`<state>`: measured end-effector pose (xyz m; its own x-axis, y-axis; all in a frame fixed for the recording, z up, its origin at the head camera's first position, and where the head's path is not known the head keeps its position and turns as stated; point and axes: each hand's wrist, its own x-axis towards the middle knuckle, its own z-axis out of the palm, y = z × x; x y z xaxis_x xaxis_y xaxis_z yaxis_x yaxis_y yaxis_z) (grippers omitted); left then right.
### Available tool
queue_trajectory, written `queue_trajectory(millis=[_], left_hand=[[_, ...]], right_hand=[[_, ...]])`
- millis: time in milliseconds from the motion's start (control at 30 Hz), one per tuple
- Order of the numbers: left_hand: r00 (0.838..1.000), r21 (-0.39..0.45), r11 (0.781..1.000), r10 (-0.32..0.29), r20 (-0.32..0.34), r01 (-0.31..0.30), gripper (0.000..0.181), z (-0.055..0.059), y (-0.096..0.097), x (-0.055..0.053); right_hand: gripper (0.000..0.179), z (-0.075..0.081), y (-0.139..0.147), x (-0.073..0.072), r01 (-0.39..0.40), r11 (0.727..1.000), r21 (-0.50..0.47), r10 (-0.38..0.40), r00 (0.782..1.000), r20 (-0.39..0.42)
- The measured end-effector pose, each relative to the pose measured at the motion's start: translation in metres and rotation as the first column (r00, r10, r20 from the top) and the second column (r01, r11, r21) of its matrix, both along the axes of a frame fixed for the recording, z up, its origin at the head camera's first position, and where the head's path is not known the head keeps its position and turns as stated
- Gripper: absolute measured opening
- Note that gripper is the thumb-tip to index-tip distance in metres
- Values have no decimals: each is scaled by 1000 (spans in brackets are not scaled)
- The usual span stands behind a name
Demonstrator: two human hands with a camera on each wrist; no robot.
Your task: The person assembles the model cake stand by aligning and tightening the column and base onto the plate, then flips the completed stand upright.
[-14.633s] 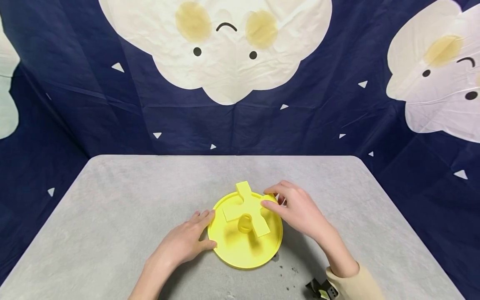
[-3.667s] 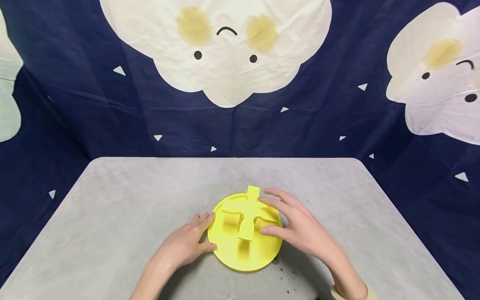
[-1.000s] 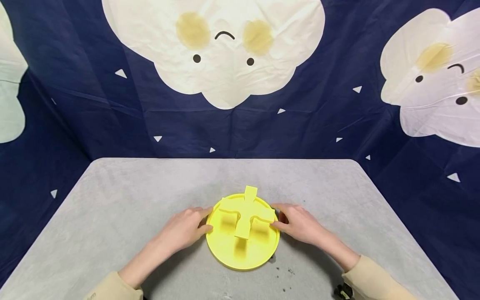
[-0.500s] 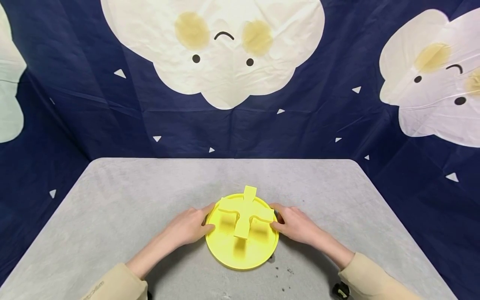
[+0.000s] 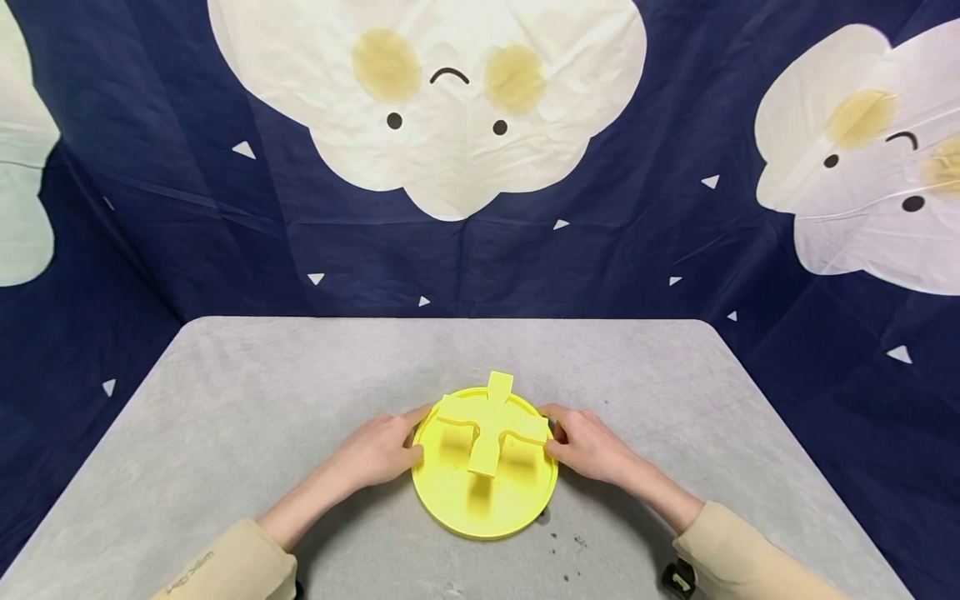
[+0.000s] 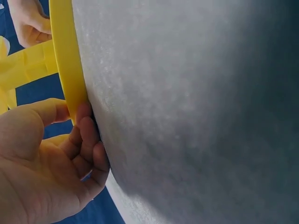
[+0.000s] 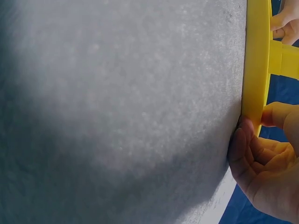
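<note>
A round yellow base (image 5: 461,504) with a raised rim lies on the table. On a post at its middle stands a yellow four-armed cross piece (image 5: 491,421), one arm pointing away from me and one toward me. At the left edge my left hand (image 5: 378,450) pinches the rim, thumb on the upper side and curled fingers at the underside in the left wrist view. Opposite it, my right hand (image 5: 592,446) pinches the right edge the same way. The yellow rim (image 7: 256,60) shows edge-on in the right wrist view. The post is mostly hidden under the cross.
The grey table (image 5: 285,392) extends around the base. Small dark specks (image 5: 566,577) lie at its front right. Behind hangs a dark blue cloth (image 5: 375,258) printed with white clouds. A small black object (image 5: 678,578) sits at the right sleeve.
Earlier my right hand was at the cross, which stood at another angle and has since turned. The right hand has moved to the right rim, and both hands have stayed there over the last second.
</note>
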<state>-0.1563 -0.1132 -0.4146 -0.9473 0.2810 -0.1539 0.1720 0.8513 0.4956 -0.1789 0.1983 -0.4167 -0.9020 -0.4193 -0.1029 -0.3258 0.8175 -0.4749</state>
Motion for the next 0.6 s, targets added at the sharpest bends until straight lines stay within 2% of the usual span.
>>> queue_trajectory(millis=[300, 467, 600], left_hand=[[1000, -28, 1000, 11, -26, -12, 66, 3, 2, -1], [999, 4, 1000, 19, -51, -19, 65, 12, 2, 2], [998, 36, 999, 25, -63, -23, 62, 18, 5, 4]], right_hand=[[47, 5, 2, 0, 1, 1000, -10, -1, 1000, -20], [47, 13, 2, -1, 18, 1000, 4, -17, 997, -73], [49, 18, 3, 0, 52, 998, -29, -53, 997, -60]])
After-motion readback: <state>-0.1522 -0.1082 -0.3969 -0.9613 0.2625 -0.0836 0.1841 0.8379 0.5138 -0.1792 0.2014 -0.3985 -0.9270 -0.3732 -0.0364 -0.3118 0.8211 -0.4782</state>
